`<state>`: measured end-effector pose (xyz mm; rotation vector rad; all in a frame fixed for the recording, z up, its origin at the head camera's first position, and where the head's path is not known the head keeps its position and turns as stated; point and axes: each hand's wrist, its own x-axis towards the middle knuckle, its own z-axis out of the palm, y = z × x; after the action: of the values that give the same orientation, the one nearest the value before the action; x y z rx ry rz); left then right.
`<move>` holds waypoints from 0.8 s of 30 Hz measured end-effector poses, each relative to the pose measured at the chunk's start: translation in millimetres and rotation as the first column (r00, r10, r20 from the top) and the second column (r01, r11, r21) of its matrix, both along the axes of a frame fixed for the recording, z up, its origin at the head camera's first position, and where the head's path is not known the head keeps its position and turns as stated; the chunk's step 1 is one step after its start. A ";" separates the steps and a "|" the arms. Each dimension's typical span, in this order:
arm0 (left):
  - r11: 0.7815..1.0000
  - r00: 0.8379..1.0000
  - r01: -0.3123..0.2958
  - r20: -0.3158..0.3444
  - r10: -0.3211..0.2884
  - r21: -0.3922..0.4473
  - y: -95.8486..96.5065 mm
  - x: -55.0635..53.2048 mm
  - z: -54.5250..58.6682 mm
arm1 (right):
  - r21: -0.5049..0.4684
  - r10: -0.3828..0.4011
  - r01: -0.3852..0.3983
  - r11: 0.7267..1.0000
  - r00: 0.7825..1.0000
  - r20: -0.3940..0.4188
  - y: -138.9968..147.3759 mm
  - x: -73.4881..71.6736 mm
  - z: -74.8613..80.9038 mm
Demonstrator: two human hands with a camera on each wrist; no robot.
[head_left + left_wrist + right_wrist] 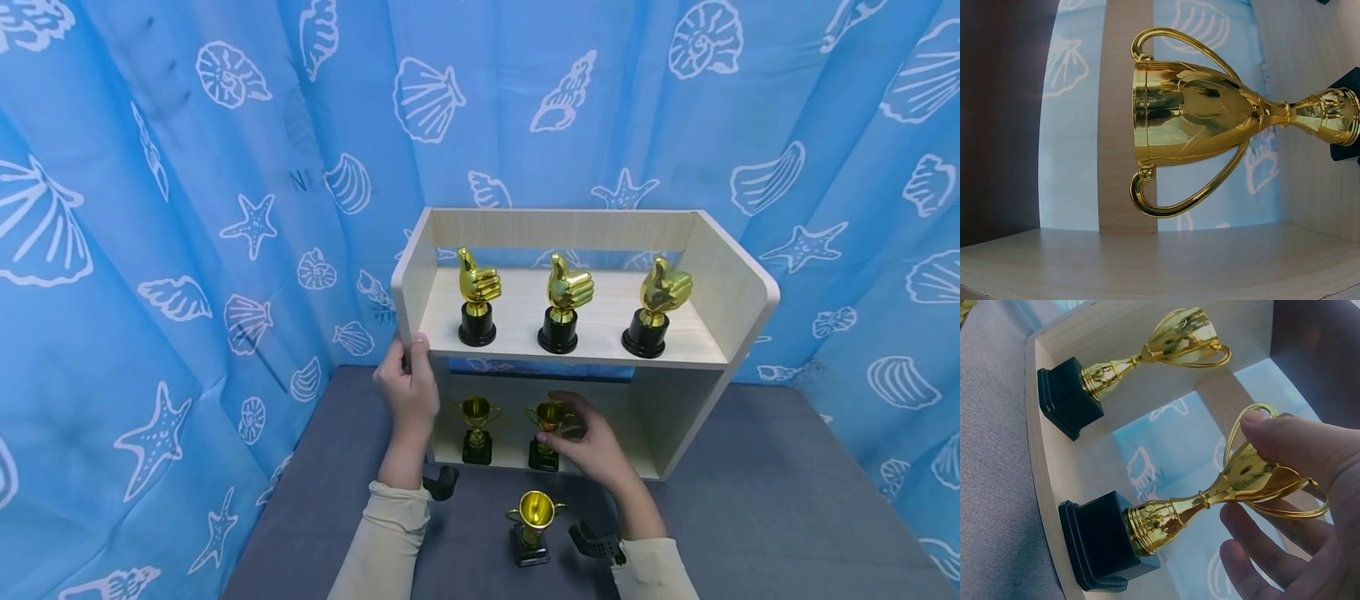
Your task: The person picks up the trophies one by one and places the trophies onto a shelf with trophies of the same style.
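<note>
My left hand [408,392] grips the left side panel of a pale wooden two-tier shelf [420,258] in the head view. On the lower tier, my right hand [600,446] holds a gold two-handled trophy cup [1247,472]. Its thumb lies on one handle and its other fingers reach behind the bowl. The cup's black base [1094,540] stands upright on the tier near the front edge. To its left is a matching trophy cup [1197,112], apart from both hands. A third trophy cup [534,512] stands on the table in front of the shelf.
Three gold thumbs-up trophies [480,287] with black bases stand in a row on the upper tier. The shelf sits on a grey cloth-covered table [765,500]. Behind it hangs a blue curtain [495,75] with white shell prints.
</note>
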<state>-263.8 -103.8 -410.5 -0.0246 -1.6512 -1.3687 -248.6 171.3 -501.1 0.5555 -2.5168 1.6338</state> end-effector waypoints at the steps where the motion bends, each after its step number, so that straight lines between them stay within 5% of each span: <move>1: 1.000 1.000 -0.001 0.001 0.001 0.000 -0.2 -0.1 -0.2 | 0.000 -0.002 0.002 1.000 1.000 0.000 0.3 0.5 0.4; 10: 1.000 1.000 -0.019 0.001 0.019 -0.001 4.1 1.3 2.9 | 0.018 -0.025 0.025 1.000 1.000 -0.018 4.7 4.3 2.8; 18: 0.999 0.999 -0.044 -0.023 0.044 -0.015 13.6 25.0 29.8 | 0.020 -0.042 0.043 0.999 0.999 -0.020 7.7 8.8 5.9; 24: 0.999 0.999 -0.043 -0.023 0.043 -0.006 9.4 14.1 18.5 | 0.025 -0.062 0.062 0.998 0.998 -0.021 9.8 12.6 7.8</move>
<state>-249.6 -94.4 -392.0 -0.0087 -1.6284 -1.3264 -236.0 181.1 -493.3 0.4884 -2.5176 1.5688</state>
